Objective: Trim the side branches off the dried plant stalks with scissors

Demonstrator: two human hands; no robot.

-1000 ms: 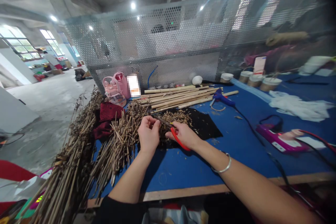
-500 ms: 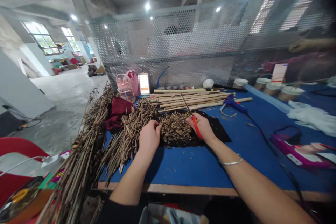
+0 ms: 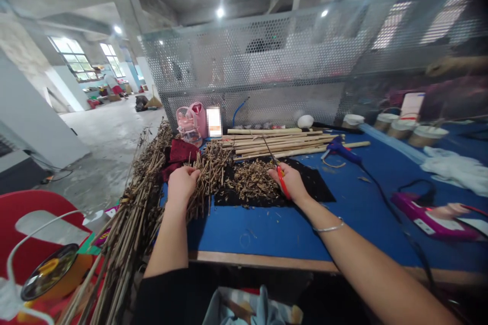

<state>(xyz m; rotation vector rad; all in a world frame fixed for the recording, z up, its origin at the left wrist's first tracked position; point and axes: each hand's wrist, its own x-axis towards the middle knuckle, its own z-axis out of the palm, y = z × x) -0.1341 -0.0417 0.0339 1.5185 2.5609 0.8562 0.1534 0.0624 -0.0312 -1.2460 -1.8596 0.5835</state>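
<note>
My right hand (image 3: 290, 183) is closed around red-handled scissors (image 3: 281, 181), whose blades point up and away over the far side of the pile. Beneath and beside it lies a heap of chopped dried plant pieces (image 3: 253, 180) on a black cloth (image 3: 314, 183). My left hand (image 3: 182, 184) is at the short bundle of dried stalks (image 3: 213, 165), left of the heap. Its fingers are curled together, and whatever they hold is hidden. A longer bundle of dried stalks (image 3: 133, 213) leans along the table's left edge.
Behind the heap lie pale wooden sticks (image 3: 282, 144) and a blue glue gun (image 3: 343, 152). A pink bottle (image 3: 188, 124) stands beside dark red cloth (image 3: 181, 153). To the right are a purple power strip (image 3: 430, 218) and white-topped cups (image 3: 427, 134). A red chair (image 3: 49, 203) stands left.
My left hand has moved left, away from the chopped heap and over the short stalk bundle. My right hand keeps the scissors in nearly the same place. The view has shifted slightly.
</note>
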